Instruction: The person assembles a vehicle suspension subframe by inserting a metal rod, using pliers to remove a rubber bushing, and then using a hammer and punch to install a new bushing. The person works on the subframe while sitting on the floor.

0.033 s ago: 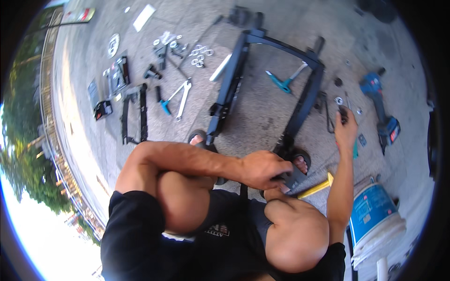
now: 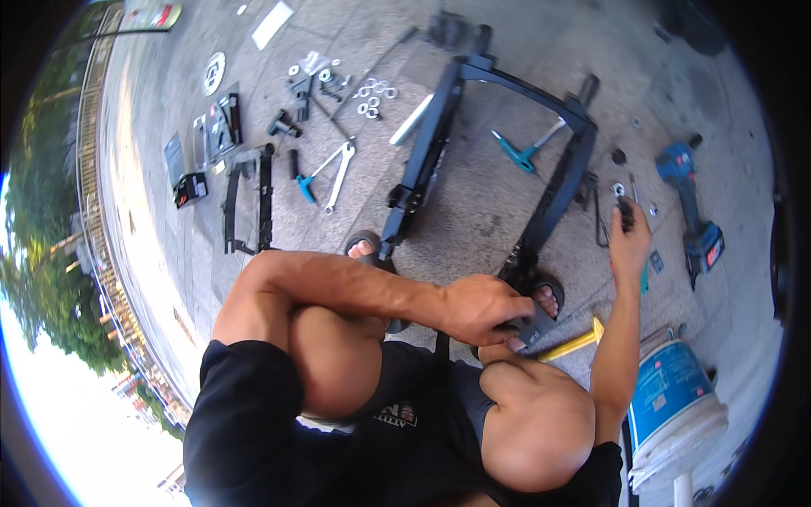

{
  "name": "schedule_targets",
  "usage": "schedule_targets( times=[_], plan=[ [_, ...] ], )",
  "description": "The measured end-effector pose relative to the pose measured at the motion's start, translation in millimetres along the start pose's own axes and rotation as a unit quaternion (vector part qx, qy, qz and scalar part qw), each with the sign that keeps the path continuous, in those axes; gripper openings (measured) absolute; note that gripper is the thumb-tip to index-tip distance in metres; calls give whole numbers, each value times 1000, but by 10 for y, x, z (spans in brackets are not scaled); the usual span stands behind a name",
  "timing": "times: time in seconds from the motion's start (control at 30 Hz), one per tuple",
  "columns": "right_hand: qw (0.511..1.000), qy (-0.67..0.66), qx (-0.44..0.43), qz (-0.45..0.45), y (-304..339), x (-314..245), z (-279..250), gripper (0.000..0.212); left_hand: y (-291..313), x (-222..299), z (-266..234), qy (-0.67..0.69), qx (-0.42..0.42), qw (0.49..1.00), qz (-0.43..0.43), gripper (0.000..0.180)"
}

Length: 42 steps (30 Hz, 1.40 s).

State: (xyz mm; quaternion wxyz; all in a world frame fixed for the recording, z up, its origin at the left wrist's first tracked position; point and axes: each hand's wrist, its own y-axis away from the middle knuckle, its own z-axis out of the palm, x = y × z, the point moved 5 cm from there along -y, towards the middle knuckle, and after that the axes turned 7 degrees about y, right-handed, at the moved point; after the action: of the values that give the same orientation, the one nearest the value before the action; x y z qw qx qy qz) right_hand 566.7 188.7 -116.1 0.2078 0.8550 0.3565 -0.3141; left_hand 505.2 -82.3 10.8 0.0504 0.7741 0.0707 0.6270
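Observation:
My left hand (image 2: 486, 308) reaches across from the left, its fingers curled round a flat grey piece (image 2: 534, 329) beside my right foot. The underside of that grip is hidden. On the right, my right hand (image 2: 630, 241) is held low over the ground with fingertips drawn together. Something dark and small seems to be between them, too unclear to name. Just beyond those fingertips lies a shiny metal ring (image 2: 618, 190). A large black metal frame (image 2: 431, 139) stands in front of me, its two long legs pointing toward my feet.
A blue cordless drill (image 2: 688, 198) lies at far right, near a bucket (image 2: 672, 389) with a blue label. A yellow-handled tool (image 2: 574, 340) rests by my foot. Leftward are a combination wrench (image 2: 340, 179), T-handle wrench (image 2: 307, 188), several rings (image 2: 372, 95) and a smaller black frame (image 2: 265, 198).
The whole scene has shifted slightly right in the view. Both hands keep nearly the same pose and place relative to the things around them.

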Motion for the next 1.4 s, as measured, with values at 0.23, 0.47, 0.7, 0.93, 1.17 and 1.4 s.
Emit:
schedule_targets(
  times=[0.23,0.47,0.7,0.93,1.17,1.4],
  plan=[
    [988,6,-15,-153,-249,-1258,56,25,473,-241,-859,6,216,975,-55,19],
    [816,124,-290,-485,383,-2184,1353,36,1041,-727,-1876,125,458,866,-157,14],
    [750,253,-241,-561,637,-1936,2379,39,1062,-239,-2616,22,407,910,-79,21],
    [754,301,-289,-508,583,-2180,1941,24,834,693,-3129,-25,460,881,106,39],
    [928,-193,35,-318,308,-3727,-758,34,700,1135,-2923,-7,344,894,286,72],
    [849,-216,174,-450,1019,-4418,-1334,40,333,1523,-2674,45,288,870,399,86]
  ],
)
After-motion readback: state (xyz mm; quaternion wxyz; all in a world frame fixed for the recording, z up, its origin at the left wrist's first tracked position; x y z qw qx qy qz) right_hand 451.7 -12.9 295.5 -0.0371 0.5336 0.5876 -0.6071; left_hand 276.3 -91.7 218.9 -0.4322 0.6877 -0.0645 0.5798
